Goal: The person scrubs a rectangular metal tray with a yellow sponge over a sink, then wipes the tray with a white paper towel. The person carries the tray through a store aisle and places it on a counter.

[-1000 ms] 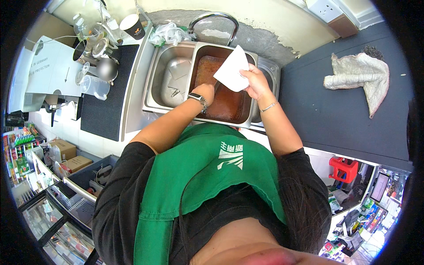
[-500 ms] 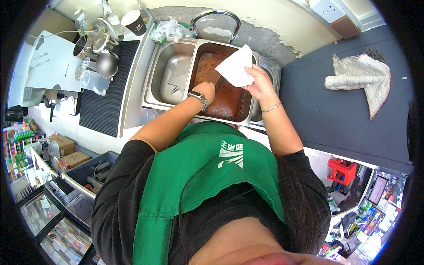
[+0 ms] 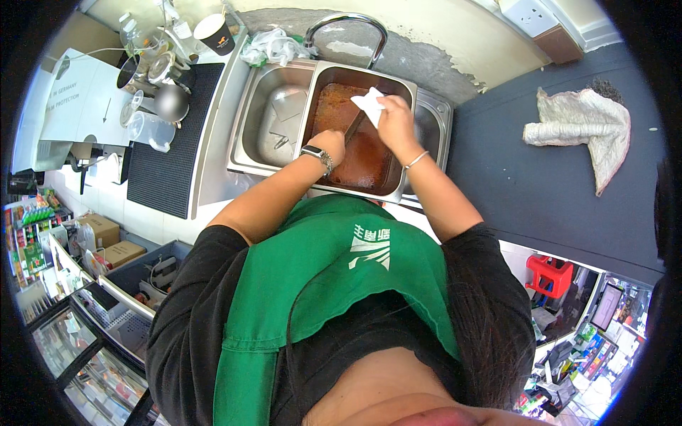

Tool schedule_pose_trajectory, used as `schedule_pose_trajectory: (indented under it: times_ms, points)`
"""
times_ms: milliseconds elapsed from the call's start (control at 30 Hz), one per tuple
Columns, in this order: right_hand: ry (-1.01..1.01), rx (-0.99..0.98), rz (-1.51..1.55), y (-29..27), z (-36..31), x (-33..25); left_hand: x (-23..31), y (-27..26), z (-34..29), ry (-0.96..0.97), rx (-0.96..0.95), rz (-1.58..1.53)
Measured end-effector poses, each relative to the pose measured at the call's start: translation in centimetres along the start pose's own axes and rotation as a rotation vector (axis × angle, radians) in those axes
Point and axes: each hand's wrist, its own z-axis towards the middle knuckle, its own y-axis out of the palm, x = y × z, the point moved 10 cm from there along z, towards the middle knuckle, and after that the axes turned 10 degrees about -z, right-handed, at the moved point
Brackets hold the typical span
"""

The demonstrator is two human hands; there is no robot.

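A deep rectangular metal pan (image 3: pixel 310 131) sits over the sink, and a glossy brown layer (image 3: pixel 362 167) covers its bottom. My left hand (image 3: pixel 329 146), with a watch on the wrist, is closed above the pan's left side. It grips what looks like a knife (image 3: pixel 353 126) with a dark, narrow blade pointing up and to the right; the handle is hidden in the fist. My right hand (image 3: pixel 396 122) pinches a crumpled white paper sheet (image 3: pixel 369 105) around the far end of the blade, covering the tip.
Left of the pan is a steel sink basin (image 3: pixel 273 128), with a curved faucet (image 3: pixel 348 20) behind. A plastic bag (image 3: pixel 275 48) and a paper cup (image 3: pixel 214 34) stand near the wall. A black ribbed mat (image 3: pixel 177 167) lies left; a pale cloth (image 3: pixel 582 131) rests on the dark counter (image 3: pixel 511 184).
My right hand has moved left and slightly up. The paper, spread fairly flat before, is now bunched around the blade's end. My left hand has barely moved.
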Motion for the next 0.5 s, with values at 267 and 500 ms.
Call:
schedule_pose_trajectory:
  times_ms: [267,500]
  points:
    - [0.427,-0.079,-0.003,8.1,-6.3,3.2,0.0,-0.6,0.0,0.089,0.109,-0.063]
    - [0.454,-0.209,-0.019,11.2,-6.5,2.9,0.9,-0.4,-0.1,0.206,0.173,-0.083]
